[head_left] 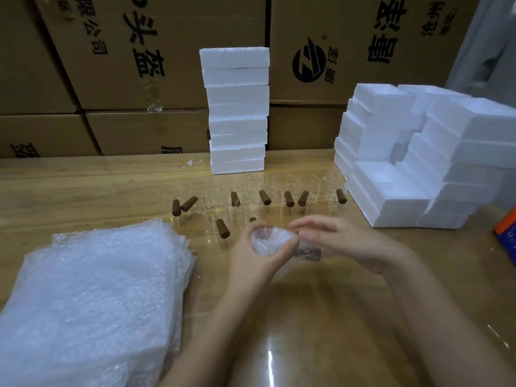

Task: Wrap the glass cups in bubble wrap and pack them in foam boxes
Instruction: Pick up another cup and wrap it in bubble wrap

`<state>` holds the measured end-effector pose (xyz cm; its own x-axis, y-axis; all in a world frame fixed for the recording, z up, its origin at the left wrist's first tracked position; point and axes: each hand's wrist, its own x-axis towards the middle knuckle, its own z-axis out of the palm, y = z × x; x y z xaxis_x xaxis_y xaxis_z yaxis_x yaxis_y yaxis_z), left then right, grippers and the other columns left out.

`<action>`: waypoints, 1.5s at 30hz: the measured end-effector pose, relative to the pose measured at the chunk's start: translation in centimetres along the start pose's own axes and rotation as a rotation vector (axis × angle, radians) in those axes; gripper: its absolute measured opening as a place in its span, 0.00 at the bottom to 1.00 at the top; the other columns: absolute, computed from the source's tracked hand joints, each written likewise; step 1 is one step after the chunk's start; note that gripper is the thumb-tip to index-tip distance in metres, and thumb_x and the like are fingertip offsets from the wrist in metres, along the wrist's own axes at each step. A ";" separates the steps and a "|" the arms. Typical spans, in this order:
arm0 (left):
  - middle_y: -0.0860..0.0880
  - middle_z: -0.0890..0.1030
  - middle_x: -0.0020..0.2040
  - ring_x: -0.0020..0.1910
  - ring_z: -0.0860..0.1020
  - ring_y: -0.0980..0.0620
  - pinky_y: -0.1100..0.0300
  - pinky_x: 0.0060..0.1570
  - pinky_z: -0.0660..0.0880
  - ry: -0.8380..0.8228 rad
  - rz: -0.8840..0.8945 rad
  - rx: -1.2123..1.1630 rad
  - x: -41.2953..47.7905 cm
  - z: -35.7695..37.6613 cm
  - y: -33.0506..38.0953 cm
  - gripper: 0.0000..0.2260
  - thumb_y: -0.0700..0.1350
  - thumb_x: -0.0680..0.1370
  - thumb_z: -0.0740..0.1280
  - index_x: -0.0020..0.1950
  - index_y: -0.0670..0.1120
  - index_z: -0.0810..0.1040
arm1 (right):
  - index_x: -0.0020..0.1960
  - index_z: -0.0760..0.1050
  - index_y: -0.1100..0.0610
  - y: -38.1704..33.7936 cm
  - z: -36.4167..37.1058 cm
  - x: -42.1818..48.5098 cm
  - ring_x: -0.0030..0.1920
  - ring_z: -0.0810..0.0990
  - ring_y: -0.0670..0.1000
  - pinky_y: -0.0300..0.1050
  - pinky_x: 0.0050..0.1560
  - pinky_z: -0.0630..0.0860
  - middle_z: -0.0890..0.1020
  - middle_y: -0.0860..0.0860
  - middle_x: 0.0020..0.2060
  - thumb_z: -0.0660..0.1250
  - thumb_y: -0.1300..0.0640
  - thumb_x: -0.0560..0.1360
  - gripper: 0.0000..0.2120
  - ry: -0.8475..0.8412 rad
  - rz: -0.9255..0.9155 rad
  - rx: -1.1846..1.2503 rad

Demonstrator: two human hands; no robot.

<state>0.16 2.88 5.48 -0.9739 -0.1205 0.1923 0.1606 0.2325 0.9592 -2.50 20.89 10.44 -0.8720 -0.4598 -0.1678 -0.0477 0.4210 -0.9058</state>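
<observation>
My left hand (pixel 252 254) grips a glass cup wrapped in bubble wrap (pixel 269 242), fingers and thumb curled round its top. The cup's brown wooden handle (pixel 310 252) shows through the wrap on the right. My right hand (pixel 339 241) cups the wrapped bundle from the right, with its fingers arched over the top edge. Both hands are above the middle of the wooden table (pixel 321 317). Several bare glass cups with brown handles (pixel 264 196) stand in rows just behind. A thick stack of bubble wrap sheets (pixel 92 297) lies at the left.
A tall stack of white foam boxes (pixel 237 110) stands at the back centre. A larger pile of foam boxes (pixel 413 152) fills the right side. Cardboard cartons (pixel 134 65) form a wall behind the table. An orange and blue object (pixel 506 233) sits at the right edge.
</observation>
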 end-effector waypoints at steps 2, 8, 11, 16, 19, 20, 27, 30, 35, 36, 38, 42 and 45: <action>0.61 0.76 0.51 0.48 0.76 0.65 0.72 0.40 0.72 0.009 -0.030 -0.010 -0.6 0.0 -1.4 0.28 0.67 0.54 0.72 0.50 0.60 0.73 | 0.55 0.78 0.39 1.4 0.7 -0.4 0.55 0.77 0.37 0.39 0.56 0.73 0.81 0.36 0.52 0.71 0.45 0.70 0.13 0.070 -0.059 -0.124; 0.56 0.77 0.54 0.49 0.78 0.66 0.73 0.44 0.72 -0.123 -0.027 -0.044 -1.1 0.2 -3.7 0.29 0.58 0.57 0.80 0.53 0.58 0.72 | 0.41 0.80 0.49 4.8 3.9 -0.3 0.49 0.79 0.47 0.48 0.58 0.74 0.80 0.44 0.44 0.71 0.59 0.73 0.06 0.334 -0.203 -0.093; 0.52 0.76 0.58 0.57 0.76 0.57 0.60 0.56 0.74 -0.150 -0.029 0.035 -0.8 0.1 -4.5 0.32 0.63 0.56 0.79 0.55 0.60 0.71 | 0.40 0.80 0.48 5.2 5.1 0.0 0.47 0.78 0.43 0.37 0.52 0.73 0.79 0.42 0.42 0.70 0.61 0.73 0.08 0.415 -0.240 -0.093; 0.59 0.69 0.59 0.63 0.67 0.55 0.64 0.57 0.64 -0.178 0.002 0.212 -0.6 0.2 -5.0 0.40 0.73 0.52 0.72 0.61 0.57 0.71 | 0.50 0.82 0.55 5.7 6.2 -0.2 0.47 0.77 0.45 0.43 0.50 0.73 0.77 0.45 0.47 0.65 0.64 0.76 0.08 0.445 -0.372 -0.349; 0.58 0.66 0.59 0.65 0.63 0.55 0.64 0.58 0.61 -0.225 -0.012 0.318 -0.7 -0.5 -4.8 0.45 0.71 0.53 0.71 0.67 0.55 0.67 | 0.57 0.79 0.54 5.8 6.7 0.0 0.56 0.75 0.50 0.47 0.56 0.69 0.75 0.47 0.57 0.62 0.63 0.75 0.14 0.393 -0.365 -0.697; 0.57 0.66 0.61 0.66 0.63 0.55 0.63 0.60 0.61 -0.252 0.002 0.356 -0.9 -1.0 -4.7 0.46 0.68 0.57 0.73 0.70 0.53 0.65 | 0.58 0.78 0.54 5.7 7.0 0.0 0.59 0.73 0.51 0.48 0.58 0.68 0.74 0.48 0.61 0.62 0.62 0.72 0.16 0.379 -0.363 -0.785; 0.51 0.79 0.51 0.50 0.78 0.49 0.54 0.47 0.74 -0.027 0.710 1.023 -3.0 -3.7 -2.6 0.22 0.56 0.63 0.77 0.53 0.47 0.80 | 0.50 0.82 0.56 4.2 8.6 0.5 0.56 0.71 0.51 0.50 0.54 0.75 0.80 0.47 0.53 0.54 0.55 0.70 0.19 0.386 -0.498 -1.079; 0.55 0.82 0.44 0.49 0.81 0.51 0.51 0.48 0.76 -0.048 0.745 1.140 -3.1 -4.3 -2.3 0.15 0.57 0.63 0.77 0.43 0.50 0.83 | 0.54 0.80 0.55 3.9 8.3 0.4 0.57 0.76 0.55 0.54 0.63 0.70 0.80 0.50 0.53 0.52 0.55 0.71 0.21 0.329 -0.471 -1.047; 0.55 0.82 0.51 0.58 0.76 0.50 0.51 0.59 0.66 -0.386 0.621 1.369 -1.8 -4.4 -1.3 0.14 0.58 0.76 0.63 0.53 0.51 0.80 | 0.60 0.76 0.56 3.3 8.1 1.0 0.64 0.70 0.55 0.55 0.74 0.48 0.77 0.51 0.59 0.61 0.61 0.74 0.15 0.211 -0.396 -1.186; 0.54 0.80 0.53 0.58 0.75 0.50 0.52 0.58 0.64 -0.465 0.568 1.414 -1.4 -4.3 -1.0 0.17 0.59 0.78 0.58 0.57 0.52 0.78 | 0.61 0.75 0.55 3.1 8.2 1.1 0.65 0.69 0.54 0.54 0.74 0.45 0.76 0.50 0.60 0.60 0.61 0.75 0.16 0.173 -0.365 -1.215; 0.53 0.80 0.54 0.54 0.76 0.49 0.53 0.56 0.64 -0.570 0.500 1.469 -0.8 -4.0 -0.4 0.19 0.61 0.79 0.55 0.59 0.52 0.76 | 0.62 0.74 0.54 2.6 8.2 1.4 0.65 0.68 0.53 0.52 0.74 0.45 0.75 0.48 0.60 0.59 0.62 0.74 0.17 0.106 -0.293 -1.253; 0.52 0.80 0.53 0.52 0.78 0.50 0.56 0.50 0.65 -0.689 0.468 1.524 0.6 -3.2 0.8 0.16 0.58 0.79 0.57 0.53 0.51 0.79 | 0.60 0.75 0.51 2.0 8.0 1.9 0.64 0.71 0.54 0.53 0.73 0.51 0.75 0.45 0.62 0.59 0.63 0.73 0.18 0.004 -0.219 -1.282; 0.51 0.80 0.52 0.50 0.78 0.50 0.58 0.42 0.63 -0.733 0.446 1.528 1.0 -2.9 1.2 0.14 0.55 0.78 0.58 0.52 0.49 0.79 | 0.60 0.76 0.50 2.0 7.9 2.0 0.63 0.72 0.53 0.51 0.71 0.57 0.74 0.46 0.63 0.59 0.60 0.75 0.16 -0.021 -0.212 -1.276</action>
<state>-0.16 0.25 7.47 -0.8352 0.5217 -0.1742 0.5500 0.7945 -0.2576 -0.50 14.67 5.18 -0.7834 -0.6158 -0.0839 -0.6215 0.7780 0.0922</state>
